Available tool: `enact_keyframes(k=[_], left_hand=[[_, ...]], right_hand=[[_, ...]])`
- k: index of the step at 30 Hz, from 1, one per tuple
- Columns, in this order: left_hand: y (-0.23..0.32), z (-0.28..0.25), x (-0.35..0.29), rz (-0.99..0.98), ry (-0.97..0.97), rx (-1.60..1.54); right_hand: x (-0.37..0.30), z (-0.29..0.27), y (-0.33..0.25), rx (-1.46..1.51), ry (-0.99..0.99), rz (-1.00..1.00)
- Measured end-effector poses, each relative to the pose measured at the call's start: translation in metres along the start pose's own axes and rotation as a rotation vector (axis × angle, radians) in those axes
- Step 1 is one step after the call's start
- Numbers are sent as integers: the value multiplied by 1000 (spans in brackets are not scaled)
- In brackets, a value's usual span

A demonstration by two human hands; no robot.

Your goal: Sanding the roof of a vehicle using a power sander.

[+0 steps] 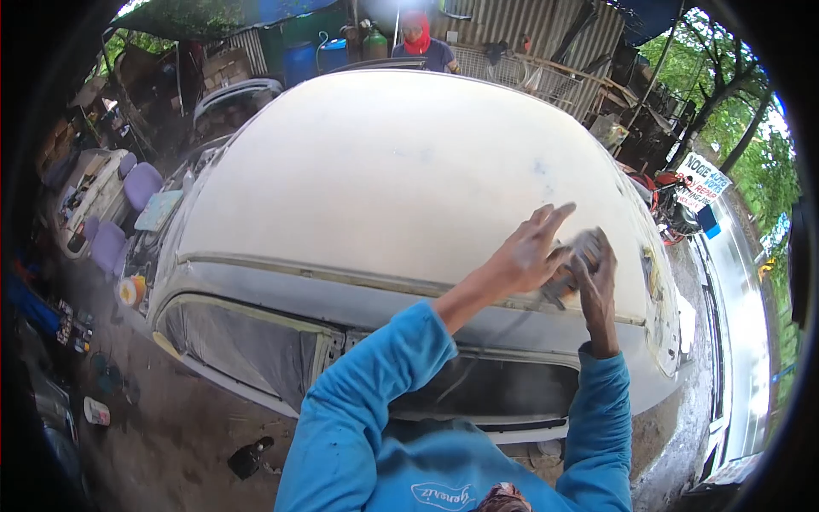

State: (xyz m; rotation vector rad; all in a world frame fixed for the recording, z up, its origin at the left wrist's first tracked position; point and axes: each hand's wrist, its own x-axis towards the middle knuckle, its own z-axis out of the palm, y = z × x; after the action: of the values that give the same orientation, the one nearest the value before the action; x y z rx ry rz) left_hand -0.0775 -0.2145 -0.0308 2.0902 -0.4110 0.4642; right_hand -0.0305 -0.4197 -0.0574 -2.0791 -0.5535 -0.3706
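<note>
A car roof (367,179), pale cream-white with small bluish patches at the right, spreads out in front of me. Above its near right part, my right hand (597,277) grips a blurred grey-and-orange hand tool (584,252), its exact kind unclear. A dark cord or hose (512,328) seems to trail from the tool over the roof's near edge. To the left of the tool, my left hand (533,253) has its fingers stretched out. Its fingertips are close to the tool; whether they touch it cannot be made out.
Sheeting covers the car's near left window (239,346). A person (431,53) in a red head covering stands beyond the roof. Purple seats (143,183) and a white-and-orange tub (132,291) are at the left. A lettered signboard (703,182) stands at the right, by a motorcycle.
</note>
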Motion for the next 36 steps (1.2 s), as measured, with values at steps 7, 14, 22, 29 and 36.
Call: enact_keyframes(k=[7, 14, 22, 29, 36], left_hand=[[-88, -93, -64, -71, 152, 343], [-142, -125, -75, -211, 368, 363], [-159, -119, -70, -233, 329, 343], [-165, -127, -71, -234, 276, 374], [-149, -124, -79, -312, 300, 327]], right_hand=[[49, -96, 83, -122, -5, 195], [108, -96, 104, -250, -18, 296], [140, 43, 45, -10, -293, 109], [133, 102, -53, -215, -424, -50], [127, 29, -6, -389, -329, 2]])
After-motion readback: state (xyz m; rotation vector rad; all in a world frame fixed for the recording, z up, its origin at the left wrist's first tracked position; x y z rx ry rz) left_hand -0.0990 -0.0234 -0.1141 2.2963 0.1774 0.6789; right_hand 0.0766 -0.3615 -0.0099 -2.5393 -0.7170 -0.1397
